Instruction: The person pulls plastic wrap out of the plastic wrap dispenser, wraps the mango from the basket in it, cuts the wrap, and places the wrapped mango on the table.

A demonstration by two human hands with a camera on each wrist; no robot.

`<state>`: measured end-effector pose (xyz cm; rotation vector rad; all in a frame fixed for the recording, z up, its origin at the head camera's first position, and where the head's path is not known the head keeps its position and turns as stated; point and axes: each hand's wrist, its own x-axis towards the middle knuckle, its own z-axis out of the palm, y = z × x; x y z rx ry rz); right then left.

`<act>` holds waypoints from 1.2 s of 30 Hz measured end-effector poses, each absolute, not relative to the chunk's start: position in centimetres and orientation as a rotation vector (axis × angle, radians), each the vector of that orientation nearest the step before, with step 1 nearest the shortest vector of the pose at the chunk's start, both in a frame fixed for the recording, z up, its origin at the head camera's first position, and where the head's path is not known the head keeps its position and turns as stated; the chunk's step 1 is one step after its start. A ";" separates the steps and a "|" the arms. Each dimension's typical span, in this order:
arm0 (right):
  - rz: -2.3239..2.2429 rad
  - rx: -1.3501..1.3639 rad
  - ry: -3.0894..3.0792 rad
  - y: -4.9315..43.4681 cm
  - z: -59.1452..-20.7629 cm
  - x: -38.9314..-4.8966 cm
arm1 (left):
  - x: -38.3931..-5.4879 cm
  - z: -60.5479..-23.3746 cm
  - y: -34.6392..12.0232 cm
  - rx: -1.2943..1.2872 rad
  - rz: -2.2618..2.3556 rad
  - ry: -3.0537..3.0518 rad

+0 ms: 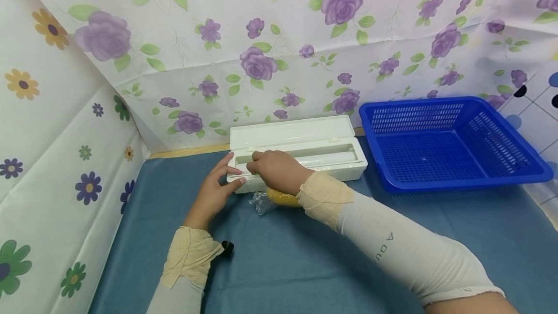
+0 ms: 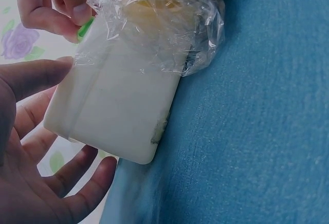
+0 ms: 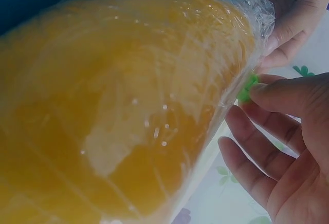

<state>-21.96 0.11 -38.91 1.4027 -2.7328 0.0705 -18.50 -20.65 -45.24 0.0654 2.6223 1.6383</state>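
Observation:
A long white cling film dispenser lies at the back of the cloth, its lid raised and a film roll inside. My right hand reaches over its left part; in the right wrist view thumb and finger pinch a small green slide cutter. At the left end my left hand touches the dispenser with thumb and fingertips, fingers fairly straight and spread. In front lies a rounded yellow item wrapped in clear film, partly hidden by my right wrist. Its kind cannot be told.
A blue perforated plastic basket stands to the right of the dispenser. Flower-printed sheeting rises close behind the dispenser and along the left side. Blue-grey cloth covers the table. A small black object shows beside my left wrist.

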 end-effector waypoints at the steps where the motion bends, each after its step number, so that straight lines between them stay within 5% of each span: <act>1: 0.071 1.402 -2.734 0.1 -38.9 -21.9 | -18.5 -45.2 -20.6 0.066 1.639 2.622; 36: 0.078 1.404 -2.749 0.8 -39.0 -21.9 | -18.5 -45.3 -20.7 0.054 1.623 2.623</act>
